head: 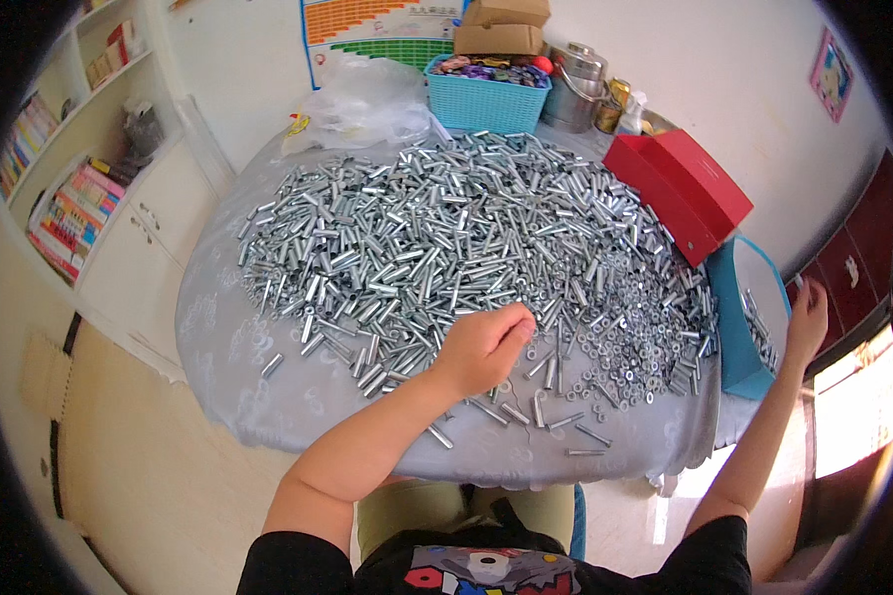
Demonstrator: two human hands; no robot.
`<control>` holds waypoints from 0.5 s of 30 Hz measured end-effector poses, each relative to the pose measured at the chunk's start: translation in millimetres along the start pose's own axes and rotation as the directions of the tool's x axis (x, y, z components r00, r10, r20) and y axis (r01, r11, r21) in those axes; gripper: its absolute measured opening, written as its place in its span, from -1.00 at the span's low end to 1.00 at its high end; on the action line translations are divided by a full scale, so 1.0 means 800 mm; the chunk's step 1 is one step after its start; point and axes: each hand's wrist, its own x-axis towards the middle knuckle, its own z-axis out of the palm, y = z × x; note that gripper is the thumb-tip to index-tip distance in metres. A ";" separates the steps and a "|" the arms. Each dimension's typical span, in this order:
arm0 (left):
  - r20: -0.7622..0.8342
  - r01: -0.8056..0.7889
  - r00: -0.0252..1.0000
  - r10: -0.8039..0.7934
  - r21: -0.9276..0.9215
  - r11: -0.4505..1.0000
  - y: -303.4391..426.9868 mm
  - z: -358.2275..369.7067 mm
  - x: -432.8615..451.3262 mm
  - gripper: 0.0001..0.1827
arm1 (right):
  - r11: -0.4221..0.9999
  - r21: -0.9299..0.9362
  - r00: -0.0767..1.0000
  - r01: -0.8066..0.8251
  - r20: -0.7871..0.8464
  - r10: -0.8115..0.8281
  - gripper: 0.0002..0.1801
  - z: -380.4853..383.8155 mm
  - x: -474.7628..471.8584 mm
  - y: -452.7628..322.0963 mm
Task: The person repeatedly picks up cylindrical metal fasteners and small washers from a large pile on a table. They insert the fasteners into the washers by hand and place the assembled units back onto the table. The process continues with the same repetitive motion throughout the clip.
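Observation:
A wide heap of metal sleeves (417, 260), bolts and nuts covers much of the table in front of me. My left hand (487, 348) is curled over the near edge of the heap; whether anything is inside the fingers is hidden. To the far right, my right hand (809, 320) is raised at the outer rim of a blue bin (737, 320). A small shiny metal piece (798, 281) shows at its fingertips. Inside the bin lie several metal sleeve-like parts (759, 327). Loose hex nuts (629, 372) gather at the heap's right, and stray bolts (584, 452) lie near the front edge.
A red box (681, 193) tilts against the heap beside the bin. Behind stand a turquoise basket (487, 104) of toys, a steel pot (574, 85) and clear plastic bags (365, 104). A grey cloth (223, 357) covers the table. Bookshelves (82, 201) line the left.

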 end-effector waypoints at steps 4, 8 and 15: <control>-0.052 -0.047 0.998 0.048 0.011 0.999 0.006 -0.003 0.001 -0.84 | 0.966 -0.255 0.974 0.047 0.225 0.012 -0.69 -0.002 0.002 0.111; -0.150 -0.119 0.980 0.130 0.079 0.990 0.003 -0.014 0.004 -0.87 | 0.965 -0.173 0.826 0.195 0.559 -0.066 -0.74 0.026 -0.021 0.128; -0.229 -0.005 0.961 0.155 0.545 0.838 0.018 -0.076 0.008 -0.85 | 0.797 -0.375 0.777 0.473 0.604 -0.176 -0.65 0.032 0.007 0.069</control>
